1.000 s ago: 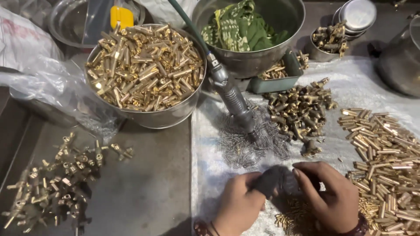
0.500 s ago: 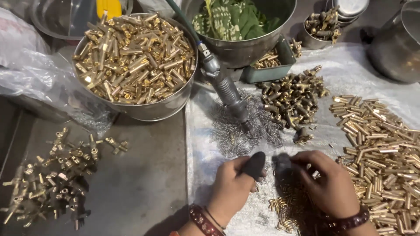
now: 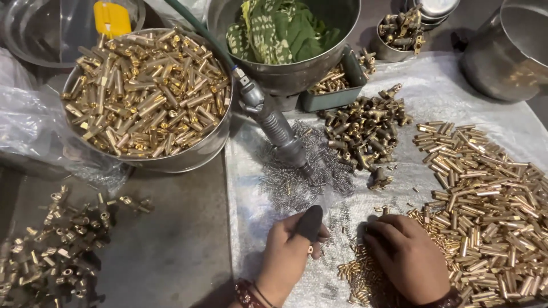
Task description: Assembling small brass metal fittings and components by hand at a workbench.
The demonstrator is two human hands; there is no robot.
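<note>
left hand [image 3: 288, 254]: fingers curled, dark-tipped thumb up, pinching a small brass part [image 3: 309, 249]
right hand [image 3: 408, 262]: palm down, fingers together, pressed on small brass pieces [image 3: 357, 274] at near centre
springs [image 3: 302, 179]: grey heap just beyond both hands
air tool [image 3: 274, 122]: lies across springs
brass tubes [image 3: 485, 194]: right pile, touching right hand
bowl of tubes [image 3: 145, 94]: far left
desk [image 3: 165, 251]: grey, fittings [image 3: 51, 251] near left

Your left hand [image 3: 291, 254], thumb in a dark cover, pinches a small brass piece [image 3: 309, 249]; your right hand [image 3: 408, 265] rests on the brass pins [image 3: 485, 194] beside the springs [image 3: 302, 177].
</note>
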